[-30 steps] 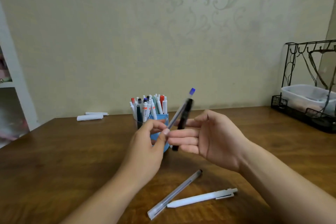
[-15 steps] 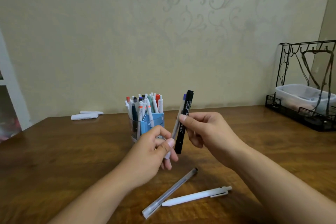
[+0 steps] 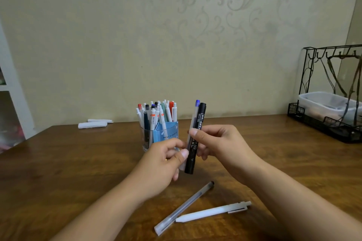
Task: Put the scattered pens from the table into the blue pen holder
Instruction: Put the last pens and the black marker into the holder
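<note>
Holding: right hand (image 3: 219, 143) pinches black marker (image 3: 196, 137) and blue-capped pen (image 3: 193, 121), both nearly upright
Left hand (image 3: 166, 160): thumb and fingers closed on their lower ends
Blue pen holder (image 3: 166, 133): just behind hands, full
Table (image 3: 58, 162): frosted pen (image 3: 184, 207), white pen (image 3: 213, 211) lying near

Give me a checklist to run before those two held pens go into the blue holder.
1. Both pens gripped: black marker and clear pen with blue cap are pinched between right hand and left hand. Ok.
2. Pens upright for dropping in: near vertical. Ok.
3. Holder standing upright on the table: ok.
4. Room left in the holder: already crowded with pens. Cannot tell.
5. Pens above the holder's opening: held beside it, lower than the rim. Not ok.
6. Table cleared: a clear pen and a white pen remain. Not ok.
</note>
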